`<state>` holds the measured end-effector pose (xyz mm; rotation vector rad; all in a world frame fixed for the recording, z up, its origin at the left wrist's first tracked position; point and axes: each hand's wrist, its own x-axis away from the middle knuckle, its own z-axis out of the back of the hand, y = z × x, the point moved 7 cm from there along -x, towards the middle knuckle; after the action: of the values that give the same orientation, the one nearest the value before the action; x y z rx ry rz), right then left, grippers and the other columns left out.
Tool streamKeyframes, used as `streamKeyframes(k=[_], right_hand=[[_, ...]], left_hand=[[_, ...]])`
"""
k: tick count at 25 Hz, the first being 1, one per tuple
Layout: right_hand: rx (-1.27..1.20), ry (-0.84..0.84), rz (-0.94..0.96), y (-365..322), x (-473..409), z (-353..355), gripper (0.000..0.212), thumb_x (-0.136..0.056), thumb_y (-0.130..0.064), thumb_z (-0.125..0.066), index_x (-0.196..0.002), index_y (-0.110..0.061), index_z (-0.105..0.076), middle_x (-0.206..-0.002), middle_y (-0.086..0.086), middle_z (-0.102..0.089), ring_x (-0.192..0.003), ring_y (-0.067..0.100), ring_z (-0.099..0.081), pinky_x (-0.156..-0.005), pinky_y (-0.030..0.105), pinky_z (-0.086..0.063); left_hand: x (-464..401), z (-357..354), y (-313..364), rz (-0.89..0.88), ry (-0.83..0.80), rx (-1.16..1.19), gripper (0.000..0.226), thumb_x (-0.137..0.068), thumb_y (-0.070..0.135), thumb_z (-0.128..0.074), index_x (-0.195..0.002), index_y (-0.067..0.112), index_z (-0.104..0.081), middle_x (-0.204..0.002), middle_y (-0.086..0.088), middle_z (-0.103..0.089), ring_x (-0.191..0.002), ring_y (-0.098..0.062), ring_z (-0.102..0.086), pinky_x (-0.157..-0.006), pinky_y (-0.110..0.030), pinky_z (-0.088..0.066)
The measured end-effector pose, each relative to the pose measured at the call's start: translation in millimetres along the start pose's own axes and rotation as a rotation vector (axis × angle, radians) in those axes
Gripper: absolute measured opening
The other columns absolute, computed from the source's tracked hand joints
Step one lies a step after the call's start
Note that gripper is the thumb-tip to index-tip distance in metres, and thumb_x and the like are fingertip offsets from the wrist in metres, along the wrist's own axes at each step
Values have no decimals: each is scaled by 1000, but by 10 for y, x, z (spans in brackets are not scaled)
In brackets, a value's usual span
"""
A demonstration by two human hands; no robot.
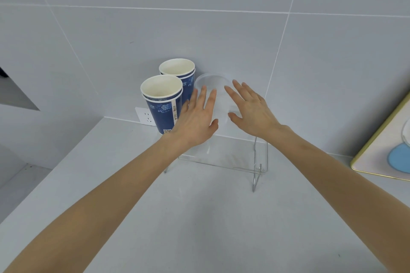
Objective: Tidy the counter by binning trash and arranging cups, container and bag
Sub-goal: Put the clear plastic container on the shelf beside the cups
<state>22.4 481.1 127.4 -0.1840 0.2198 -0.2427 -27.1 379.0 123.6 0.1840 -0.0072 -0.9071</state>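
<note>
Grey counter (199, 217), smooth and matte, meeting a wall of large pale tiles (199, 35). On it I count one clear acrylic stand (239, 157) with thin bent legs, and on that stand two stacks of blue-and-white paper cups (163, 104), each apparently two cups nested, near the wall. Just right of them stands one translucent round plastic container (213, 81), also on the stand. My left hand (195, 119) and right hand (250, 110) flank the container, fingers straight and spread, gripping nothing; whether the palms touch it I cannot tell. One gold-edged tray (377, 152) lies at far right.
</note>
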Motion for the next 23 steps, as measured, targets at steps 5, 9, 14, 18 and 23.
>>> streamKeyframes(k=[5, 9, 14, 18, 23], right_hand=[[75, -52, -81, 6, 402, 77, 62, -93, -34, -44, -144, -22, -10, -157, 5, 0, -144, 24, 4, -117, 47, -5], [96, -81, -137, -73, 714, 107, 62, -93, -37, -43, -144, -22, -10, -157, 4, 0, -144, 23, 5, -117, 47, -3], [101, -105, -213, -169, 1090, 55, 61, -93, -37, -42, -144, -23, -10, -157, 2, 1, -144, 22, 6, -117, 46, 0], [72, -95, -259, -159, 1403, 8, 61, -93, -38, -42, -144, -25, -10, -157, 2, 0, -144, 21, 6, -117, 46, 1], [49, -117, -313, 108, 1822, -50, 61, -93, -39, -41, -143, -25, -11, -157, 1, -3, -144, 21, 5, -117, 46, 1]], left_hand=[[258, 1, 66, -52, -64, -60, 65, -94, 33, -35, -142, 14, 4, -155, -12, 7, -143, -31, 6, -117, -46, -6], [500, 4, 105, -87, -72, -58, 65, -94, 35, -35, -142, 15, 2, -156, -13, 5, -143, -32, 5, -117, -48, -5], [726, -36, 150, -140, -91, -68, 66, -93, 39, -35, -142, 16, 2, -156, -11, 5, -143, -30, 7, -117, -47, -2], [844, -72, 291, -175, -81, -65, 65, -93, 39, -36, -142, 17, -1, -156, -11, 2, -143, -29, 5, -117, -47, -2], [1008, -257, 633, -193, -120, -26, 65, -92, 40, -37, -142, 17, -2, -156, -10, -1, -144, -28, 3, -117, -47, -3]])
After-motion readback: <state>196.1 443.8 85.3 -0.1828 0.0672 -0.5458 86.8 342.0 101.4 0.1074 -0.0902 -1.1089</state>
